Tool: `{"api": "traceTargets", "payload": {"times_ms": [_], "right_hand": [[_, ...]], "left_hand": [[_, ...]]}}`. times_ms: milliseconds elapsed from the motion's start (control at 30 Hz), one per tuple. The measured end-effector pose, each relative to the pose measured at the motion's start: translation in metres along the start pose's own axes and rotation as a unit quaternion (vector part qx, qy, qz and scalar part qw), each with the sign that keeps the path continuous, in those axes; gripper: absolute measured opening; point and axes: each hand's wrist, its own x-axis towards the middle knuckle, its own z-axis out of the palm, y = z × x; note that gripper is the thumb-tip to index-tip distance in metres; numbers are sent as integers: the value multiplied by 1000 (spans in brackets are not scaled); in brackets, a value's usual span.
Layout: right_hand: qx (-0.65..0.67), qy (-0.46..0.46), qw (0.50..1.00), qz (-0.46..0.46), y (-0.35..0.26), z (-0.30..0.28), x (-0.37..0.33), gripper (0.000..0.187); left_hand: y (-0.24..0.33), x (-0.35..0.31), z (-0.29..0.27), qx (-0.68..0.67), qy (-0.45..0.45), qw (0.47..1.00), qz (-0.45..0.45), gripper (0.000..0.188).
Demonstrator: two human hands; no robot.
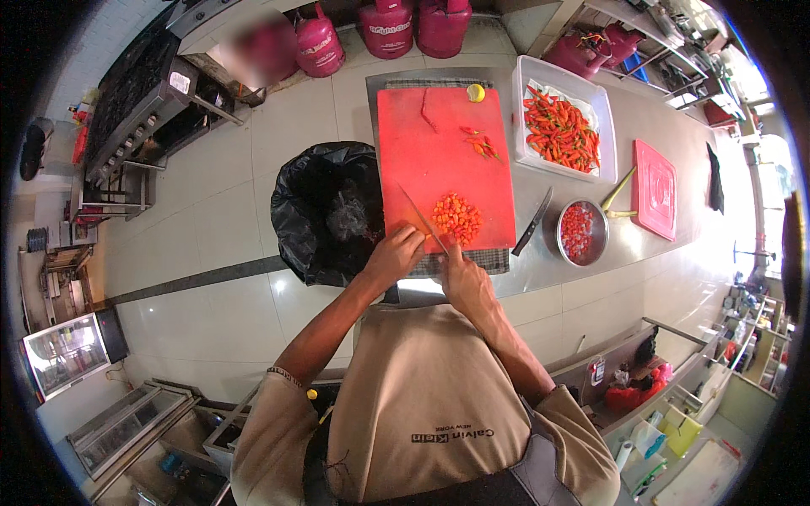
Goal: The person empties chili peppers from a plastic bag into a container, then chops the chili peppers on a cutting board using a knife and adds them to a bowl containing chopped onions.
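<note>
My right hand is closed round the handle of a kitchen knife, whose blade points away and to the left over the red cutting board. On the near left of the board my left hand pinches an orange-red chili beside the blade; the fingers partly hide it. A heap of chopped chili lies just right of the blade. Farther up the board are several small whole chilies, a thin dark red strand and a yellow citrus piece.
A black-lined bin stands against the board's left side. To the right are a white tub of red chilies, a second knife, a steel bowl with chopped red pieces, green stalks and a pink lid.
</note>
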Motion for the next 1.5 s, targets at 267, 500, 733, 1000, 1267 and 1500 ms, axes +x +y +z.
{"api": "traceTargets", "payload": {"times_ms": [267,500,733,1000,1267,1500], "right_hand": [[-7,-24,1000,13,14,25,17,27],[19,-12,1000,10,9,31,4,20],[7,-58,998,11,-1,2,3,28],[29,-34,999,9,25,41,14,31],[51,-14,998,13,17,49,7,30],[43,-47,998,12,4,21,6,28]], "left_hand": [[-3,14,-3,-2,6,1000,25,20],[-6,12,-6,-15,-35,999,-7,24],[-10,12,-13,2,-79,997,-6,21],[-14,1,-14,0,-32,999,33,16],[-13,16,-13,-48,-30,998,2,13],[-14,5,-12,-30,-52,998,-20,13]]}}
